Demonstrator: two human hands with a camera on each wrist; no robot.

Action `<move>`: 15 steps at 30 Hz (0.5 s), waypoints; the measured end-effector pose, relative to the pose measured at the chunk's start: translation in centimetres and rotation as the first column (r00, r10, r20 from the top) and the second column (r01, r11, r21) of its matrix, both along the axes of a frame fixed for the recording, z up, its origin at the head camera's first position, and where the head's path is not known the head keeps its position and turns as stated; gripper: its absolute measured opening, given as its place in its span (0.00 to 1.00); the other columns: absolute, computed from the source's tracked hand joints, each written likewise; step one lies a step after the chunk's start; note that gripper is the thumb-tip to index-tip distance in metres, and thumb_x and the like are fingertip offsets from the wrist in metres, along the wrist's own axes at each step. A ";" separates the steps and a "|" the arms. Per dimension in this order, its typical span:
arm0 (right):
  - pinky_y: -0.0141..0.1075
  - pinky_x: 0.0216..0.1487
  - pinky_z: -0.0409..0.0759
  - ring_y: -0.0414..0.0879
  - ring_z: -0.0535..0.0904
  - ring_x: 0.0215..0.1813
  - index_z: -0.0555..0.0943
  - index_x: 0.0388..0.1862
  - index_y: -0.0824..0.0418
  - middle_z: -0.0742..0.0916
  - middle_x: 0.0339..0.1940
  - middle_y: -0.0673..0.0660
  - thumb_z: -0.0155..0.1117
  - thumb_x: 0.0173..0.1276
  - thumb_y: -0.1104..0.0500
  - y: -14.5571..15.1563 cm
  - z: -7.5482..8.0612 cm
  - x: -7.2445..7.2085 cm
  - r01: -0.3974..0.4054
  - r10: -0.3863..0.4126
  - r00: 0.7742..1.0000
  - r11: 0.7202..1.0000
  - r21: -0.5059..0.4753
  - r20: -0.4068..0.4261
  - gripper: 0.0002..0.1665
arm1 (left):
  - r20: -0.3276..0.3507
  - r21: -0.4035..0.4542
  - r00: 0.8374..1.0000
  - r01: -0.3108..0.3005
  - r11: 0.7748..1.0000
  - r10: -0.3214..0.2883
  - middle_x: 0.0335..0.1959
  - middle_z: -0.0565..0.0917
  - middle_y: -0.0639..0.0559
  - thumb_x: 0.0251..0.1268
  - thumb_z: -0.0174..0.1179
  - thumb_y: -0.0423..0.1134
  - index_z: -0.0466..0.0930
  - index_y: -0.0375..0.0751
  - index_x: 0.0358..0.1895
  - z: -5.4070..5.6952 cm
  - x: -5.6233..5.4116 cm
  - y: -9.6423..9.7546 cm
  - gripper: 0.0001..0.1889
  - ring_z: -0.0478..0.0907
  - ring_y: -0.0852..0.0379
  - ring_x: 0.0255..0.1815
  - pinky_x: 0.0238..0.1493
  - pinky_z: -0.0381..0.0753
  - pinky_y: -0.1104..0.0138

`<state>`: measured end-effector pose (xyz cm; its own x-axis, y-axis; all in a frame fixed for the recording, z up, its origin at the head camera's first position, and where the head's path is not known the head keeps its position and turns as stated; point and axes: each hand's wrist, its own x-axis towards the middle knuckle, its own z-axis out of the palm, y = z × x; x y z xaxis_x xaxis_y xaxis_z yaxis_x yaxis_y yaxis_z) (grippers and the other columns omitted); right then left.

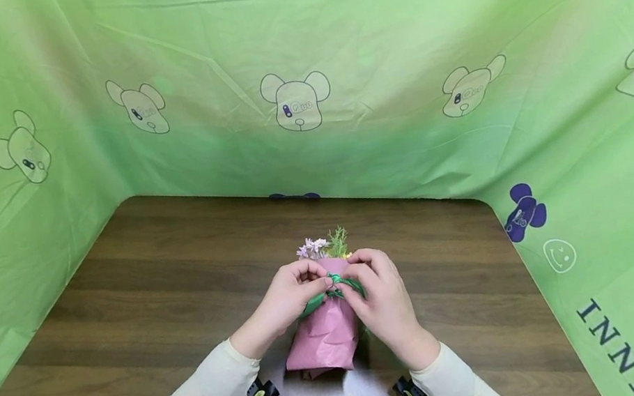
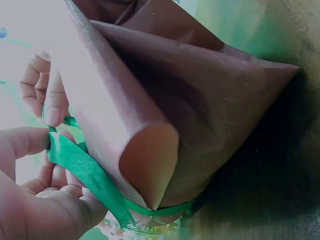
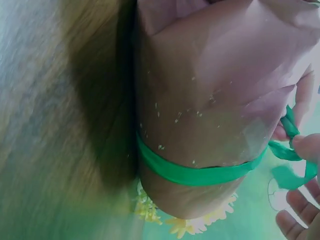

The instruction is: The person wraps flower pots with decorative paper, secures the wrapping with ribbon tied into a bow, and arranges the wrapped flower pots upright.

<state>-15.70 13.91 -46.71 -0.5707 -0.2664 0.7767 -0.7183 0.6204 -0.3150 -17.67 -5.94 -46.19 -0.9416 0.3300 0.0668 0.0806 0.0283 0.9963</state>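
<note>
A bouquet wrapped in pink paper [image 1: 324, 338] lies on the table, its lilac flowers [image 1: 312, 248] and green sprigs pointing away from me. Green ribbon [image 3: 200, 175] circles the wrapping near the flower end. My left hand [image 1: 284, 299] pinches a length of the ribbon [image 2: 92, 172] between thumb and finger, above the wrapping. Across from it, my right hand [image 1: 382, 296] pinches another part of the ribbon near the knot or loop. In the right wrist view, yellow flowers [image 3: 200, 225] stick out past the paper's edge. How the ribbon crosses between the fingertips is partly hidden.
The bouquet lies on a dark wooden table [image 1: 177, 272]. Green cloth [image 1: 288, 33] printed with bear heads hangs around the table's back and sides. Dark straps with small devices [image 1: 262, 390] sit at both wrists.
</note>
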 end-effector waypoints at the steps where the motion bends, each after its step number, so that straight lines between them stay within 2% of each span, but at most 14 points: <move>1: 0.47 0.54 0.73 0.55 0.78 0.52 0.82 0.38 0.58 0.82 0.50 0.58 0.78 0.57 0.64 0.0 0.0 -0.1 -0.005 0.006 1.000 1.000 0.009 -0.025 0.13 | 0.001 -0.003 1.000 0.000 1.000 0.000 0.31 0.83 0.52 0.66 0.66 0.31 0.83 0.31 0.39 0.0 0.0 0.0 0.05 0.79 0.60 0.32 0.34 0.79 0.72; 6: 0.48 0.53 0.72 0.56 0.78 0.48 0.84 0.37 0.59 0.82 0.48 0.59 0.75 0.59 0.62 0.1 -0.1 -0.3 -0.016 0.019 0.996 0.999 0.039 -0.088 0.09 | 0.033 0.004 0.999 0.002 1.000 -0.003 0.31 0.83 0.50 0.68 0.63 0.31 0.81 0.32 0.39 0.0 0.0 0.0 0.04 0.80 0.59 0.30 0.32 0.80 0.71; 10: 0.48 0.51 0.72 0.56 0.78 0.47 0.84 0.36 0.60 0.83 0.46 0.58 0.73 0.61 0.61 0.1 -0.2 -0.5 -0.013 0.016 0.996 0.999 0.035 -0.086 0.07 | 0.060 0.032 0.998 0.006 0.999 -0.008 0.31 0.82 0.49 0.71 0.60 0.31 0.79 0.33 0.39 -0.1 0.0 0.1 0.03 0.81 0.57 0.28 0.32 0.82 0.69; 15: 0.49 0.51 0.72 0.55 0.79 0.47 0.84 0.36 0.58 0.82 0.45 0.59 0.72 0.62 0.59 0.2 0.0 -0.4 -0.022 0.022 0.999 1.000 -0.006 -0.045 0.06 | 0.045 0.070 0.999 0.008 0.998 -0.012 0.32 0.80 0.52 0.72 0.58 0.31 0.78 0.34 0.40 -0.4 -0.2 0.0 0.03 0.78 0.57 0.33 0.37 0.79 0.69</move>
<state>-16.11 14.06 -46.72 -0.5292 -0.2734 0.8032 -0.7452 0.6023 -0.2860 -17.91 -5.92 -46.55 -0.9409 0.3354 0.0473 0.0352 -0.0419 0.9985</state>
